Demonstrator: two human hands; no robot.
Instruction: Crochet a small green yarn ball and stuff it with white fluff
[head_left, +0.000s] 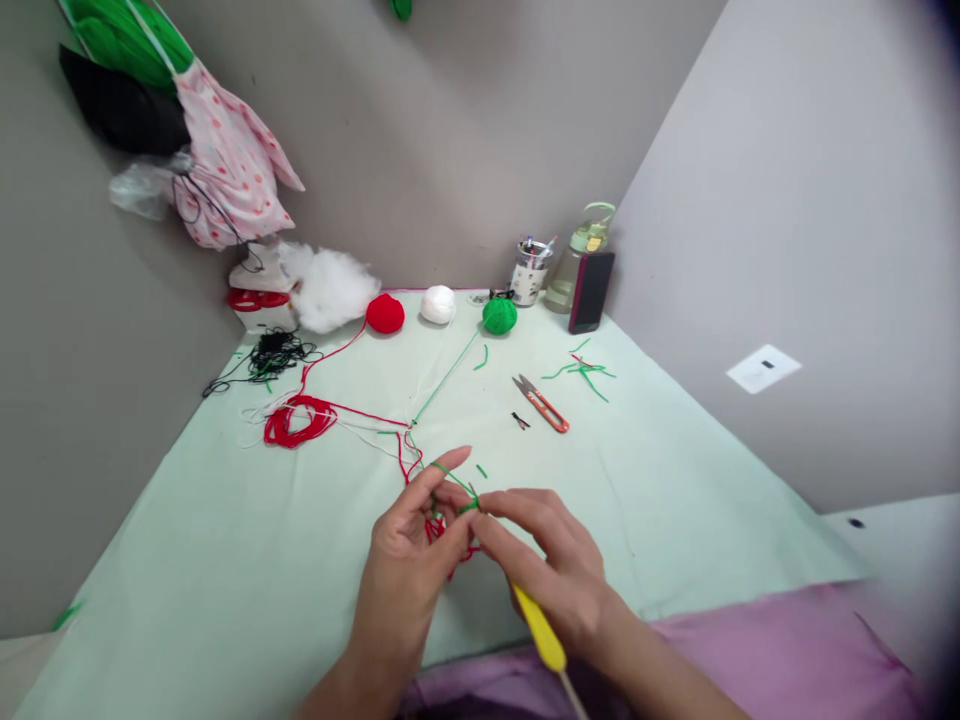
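Note:
My left hand pinches a small piece of green crochet work, its index finger raised with green yarn looped over it. Fingers of my right hand close round a crochet hook with a yellow handle; its tip meets the green stitches. Beneath my left fingers hang red yarn strands, partly hidden by the hand. A green strand leads back across the cloth to the green yarn ball.
Orange thread snips, green yarn scraps and a coil of red yarn lie on the pale green tablecloth. Behind stand a red ball, white ball, pen cup, bottle and phone.

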